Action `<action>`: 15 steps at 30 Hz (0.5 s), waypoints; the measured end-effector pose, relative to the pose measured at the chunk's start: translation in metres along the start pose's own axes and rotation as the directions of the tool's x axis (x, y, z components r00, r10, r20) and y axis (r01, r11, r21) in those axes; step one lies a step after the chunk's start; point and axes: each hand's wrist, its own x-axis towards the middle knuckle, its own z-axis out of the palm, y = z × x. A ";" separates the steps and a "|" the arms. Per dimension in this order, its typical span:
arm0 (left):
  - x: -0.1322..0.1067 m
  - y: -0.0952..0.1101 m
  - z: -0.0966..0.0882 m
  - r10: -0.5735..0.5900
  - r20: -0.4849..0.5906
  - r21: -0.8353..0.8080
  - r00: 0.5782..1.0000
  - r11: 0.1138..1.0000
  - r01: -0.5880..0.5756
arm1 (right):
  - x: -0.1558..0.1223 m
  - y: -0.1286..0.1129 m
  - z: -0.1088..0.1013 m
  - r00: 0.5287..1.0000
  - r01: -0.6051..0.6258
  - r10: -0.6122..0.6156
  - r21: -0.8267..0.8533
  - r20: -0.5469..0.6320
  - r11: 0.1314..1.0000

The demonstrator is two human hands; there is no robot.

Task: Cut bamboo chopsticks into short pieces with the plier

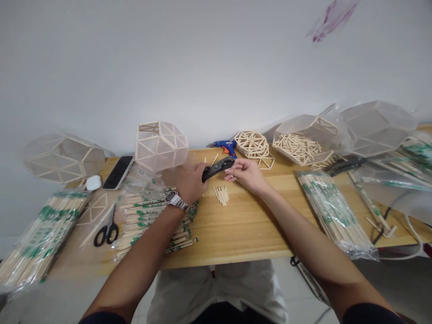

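In the head view, just above the centre of the frame, the left hand is wrapped around the handles of a black cutter, fingers curled tight. The right hand meets it from the right, its fingertips narrowed to a pinch on the cutter's head; whether a stick lies between them is too small to tell. Just below the tool, a little pile of short cut sticks rests on the wooden table. A blue glue gun lies just behind the hands. Scissors sit at lower left, and a wrapped bundle of sticks at right.
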 end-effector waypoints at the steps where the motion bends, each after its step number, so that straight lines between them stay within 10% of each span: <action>1: 0.000 0.000 0.000 0.001 -0.004 -0.003 1.000 1.000 -0.001 | 0.000 0.000 0.000 1.000 0.002 -0.002 -0.004 -0.001 1.000; 15: 0.001 0.000 0.000 -0.006 0.012 0.011 1.000 1.000 0.006 | -0.003 -0.004 0.003 0.999 -0.006 0.005 -0.023 -0.041 1.000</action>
